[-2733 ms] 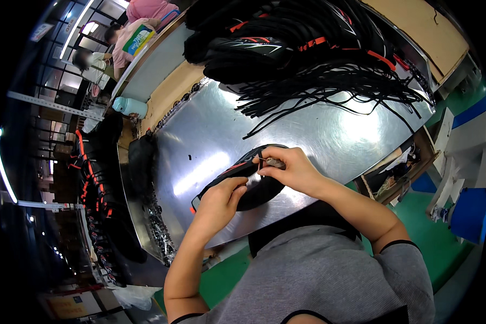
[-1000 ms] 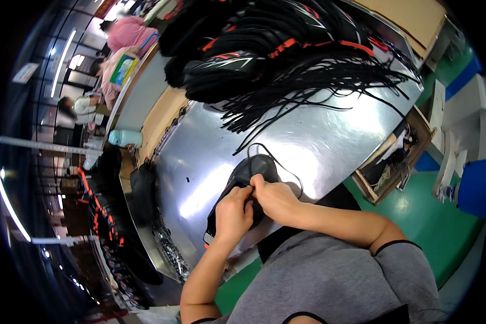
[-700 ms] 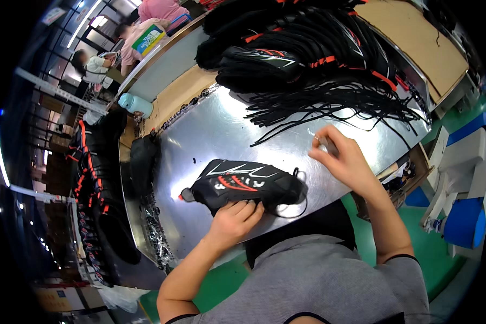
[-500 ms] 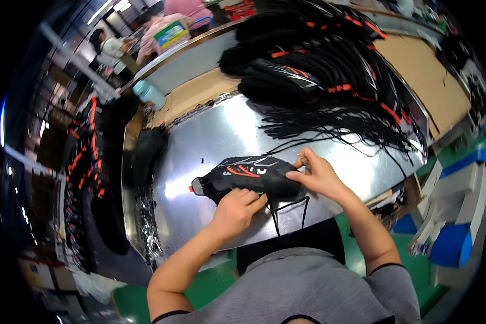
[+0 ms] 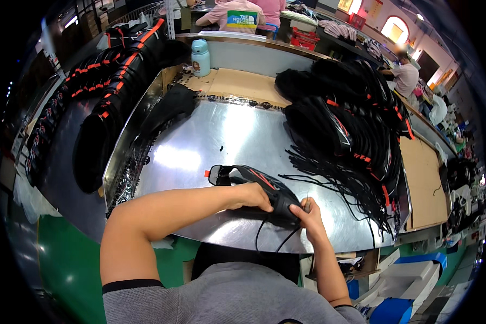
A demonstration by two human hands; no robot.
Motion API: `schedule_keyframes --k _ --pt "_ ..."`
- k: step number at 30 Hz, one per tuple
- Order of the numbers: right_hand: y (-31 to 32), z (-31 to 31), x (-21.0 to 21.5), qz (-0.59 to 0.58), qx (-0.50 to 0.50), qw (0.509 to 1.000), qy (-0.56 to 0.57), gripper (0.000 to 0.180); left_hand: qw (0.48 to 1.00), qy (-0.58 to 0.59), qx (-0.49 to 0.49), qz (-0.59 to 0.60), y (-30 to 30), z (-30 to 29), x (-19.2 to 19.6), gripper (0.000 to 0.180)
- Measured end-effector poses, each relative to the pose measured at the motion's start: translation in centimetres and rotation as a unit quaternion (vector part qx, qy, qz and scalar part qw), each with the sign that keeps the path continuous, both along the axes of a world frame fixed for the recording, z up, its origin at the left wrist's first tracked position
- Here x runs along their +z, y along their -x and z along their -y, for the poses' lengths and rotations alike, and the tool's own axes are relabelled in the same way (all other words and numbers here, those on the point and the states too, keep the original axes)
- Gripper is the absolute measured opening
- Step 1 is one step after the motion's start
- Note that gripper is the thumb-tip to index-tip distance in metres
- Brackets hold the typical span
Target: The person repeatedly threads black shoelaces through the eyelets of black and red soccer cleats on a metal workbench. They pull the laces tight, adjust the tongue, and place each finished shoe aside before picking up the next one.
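Observation:
A black shoe upper with red stripes [image 5: 242, 176] lies on the shiny metal table [image 5: 210, 135] in front of me. My left hand [image 5: 251, 195] presses down on its middle. My right hand [image 5: 306, 211] pinches a black lace [image 5: 278, 240] at the upper's right end; the lace's ends hang over the table's near edge. A heap of loose black laces [image 5: 340, 183] lies just right of my hands.
A big pile of black uppers with red trim [image 5: 351, 119] fills the table's right side. More uppers [image 5: 113, 81] are stacked at the left. A teal bottle [image 5: 200, 58] stands at the back on cardboard [image 5: 237, 86]. Other people work at benches behind.
My right hand reached out to the lace heap, then came back to the upper with a lace. The upper now lies flat under my left hand, and my view has swung.

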State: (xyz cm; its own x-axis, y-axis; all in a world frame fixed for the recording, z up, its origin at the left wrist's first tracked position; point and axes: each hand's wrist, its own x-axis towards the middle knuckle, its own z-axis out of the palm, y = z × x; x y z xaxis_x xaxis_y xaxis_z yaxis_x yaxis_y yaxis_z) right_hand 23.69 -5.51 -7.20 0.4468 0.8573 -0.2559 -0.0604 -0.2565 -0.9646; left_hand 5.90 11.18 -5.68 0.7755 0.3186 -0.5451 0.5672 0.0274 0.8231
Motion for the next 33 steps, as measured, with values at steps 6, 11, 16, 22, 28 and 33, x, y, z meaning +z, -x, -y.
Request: schedule_keyframes --k 6,11,16,22,28,33 --pt "0.6 1.6 -0.9 -0.17 -0.014 0.983 0.07 0.036 0.967 -0.244 0.065 0.031 0.1 0.5 0.0 0.013" --pt "1.0 2.2 -2.0 -0.263 0.011 0.964 0.024 0.032 0.985 -0.052 0.144 0.085 0.2 0.9 -0.5 0.014" --pt "2.1 2.5 -0.9 -0.244 0.018 0.969 0.018 0.032 0.982 0.017 0.149 0.119 0.3 2.0 -0.7 0.015" --pt "2.6 3.2 -0.9 -0.231 0.029 0.972 0.043 0.034 0.975 -0.092 0.134 0.149 0.6 2.7 -1.1 0.008" --pt "1.9 3.5 0.3 -0.111 0.023 0.991 0.075 0.035 0.728 -0.653 0.08 0.192 2.4 1.5 1.3 0.009" --pt "-1.6 6.1 1.9 -0.109 -0.003 0.993 0.04 0.037 0.567 -0.802 0.17 0.082 9.7 -8.6 3.6 0.009"
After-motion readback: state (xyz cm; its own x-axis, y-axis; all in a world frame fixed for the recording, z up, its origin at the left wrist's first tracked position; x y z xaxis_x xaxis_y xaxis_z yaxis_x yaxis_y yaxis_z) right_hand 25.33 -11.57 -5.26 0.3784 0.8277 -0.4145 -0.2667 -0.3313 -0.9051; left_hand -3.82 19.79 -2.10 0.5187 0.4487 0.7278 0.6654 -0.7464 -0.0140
